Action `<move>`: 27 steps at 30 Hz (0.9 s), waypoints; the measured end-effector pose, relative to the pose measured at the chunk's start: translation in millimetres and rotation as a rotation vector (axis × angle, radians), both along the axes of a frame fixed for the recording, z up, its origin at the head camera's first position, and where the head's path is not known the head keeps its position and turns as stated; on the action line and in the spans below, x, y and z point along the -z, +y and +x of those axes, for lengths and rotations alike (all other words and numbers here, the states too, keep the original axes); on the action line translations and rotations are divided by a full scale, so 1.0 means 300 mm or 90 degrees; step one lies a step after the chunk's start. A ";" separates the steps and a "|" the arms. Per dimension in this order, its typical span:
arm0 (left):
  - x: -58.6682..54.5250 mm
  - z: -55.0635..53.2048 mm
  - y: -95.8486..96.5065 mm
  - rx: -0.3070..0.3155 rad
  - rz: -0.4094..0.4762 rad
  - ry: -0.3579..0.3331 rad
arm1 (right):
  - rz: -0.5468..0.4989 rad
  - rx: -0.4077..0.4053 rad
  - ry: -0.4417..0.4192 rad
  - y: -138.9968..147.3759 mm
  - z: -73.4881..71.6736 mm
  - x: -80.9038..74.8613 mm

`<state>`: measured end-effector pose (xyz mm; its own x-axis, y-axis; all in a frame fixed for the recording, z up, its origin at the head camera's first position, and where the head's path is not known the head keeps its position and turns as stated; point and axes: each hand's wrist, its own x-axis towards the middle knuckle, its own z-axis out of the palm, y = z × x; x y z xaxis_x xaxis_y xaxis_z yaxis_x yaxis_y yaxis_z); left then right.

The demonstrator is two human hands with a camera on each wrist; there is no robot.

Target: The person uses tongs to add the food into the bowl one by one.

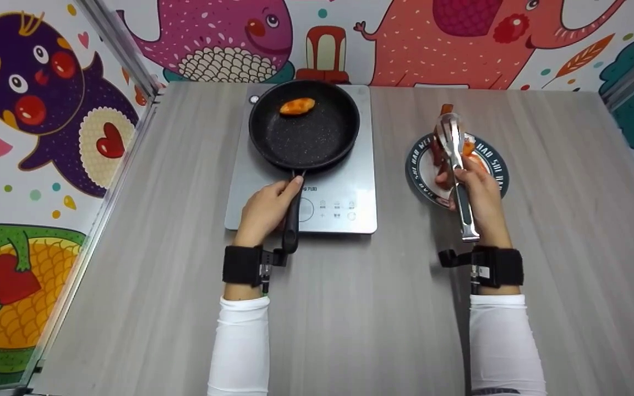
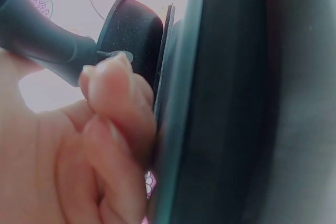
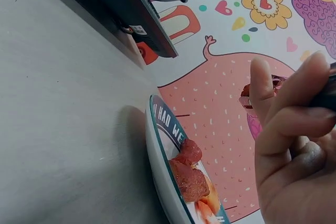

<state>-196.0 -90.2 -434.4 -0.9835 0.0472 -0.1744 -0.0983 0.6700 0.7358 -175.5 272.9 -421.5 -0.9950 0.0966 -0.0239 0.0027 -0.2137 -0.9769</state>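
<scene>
My left hand [image 1: 264, 212] grips the black handle [image 1: 291, 220] of a frying pan [image 1: 317, 135], thumb along its top. One orange, glazed piece of food [image 1: 297, 106] lies near the pan's far left side. My right hand [image 1: 483, 192] holds metal tongs [image 1: 464, 212] over a plate [image 1: 499, 165] with a dark lettered rim. Between the tongs' tips is a reddish-brown piece of meat [image 1: 447, 109], raised above the plate in the right wrist view. More reddish meat pieces [image 3: 190, 177] and orange food sit on the plate, partly hidden by the tongs in the head view.
Under the pan is a silver induction cooker [image 1: 344, 214] with touch controls. Both stand on a grey wood-grain table [image 1: 350, 319]. Panels with cartoon animals [image 1: 449, 49] border the back and sides. Each wrist wears a black camera strap [image 1: 242, 265].
</scene>
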 end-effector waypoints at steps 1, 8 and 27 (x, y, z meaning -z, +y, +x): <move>0.000 0.000 0.000 0.000 0.000 0.000 | -0.004 0.000 0.000 -0.001 0.000 0.000; 0.001 -0.001 -0.002 0.005 -0.002 0.000 | -0.005 0.000 -0.001 -0.004 -0.001 0.001; 0.001 -0.001 0.002 0.008 -0.006 0.007 | 0.022 0.011 0.029 -0.043 0.001 -0.016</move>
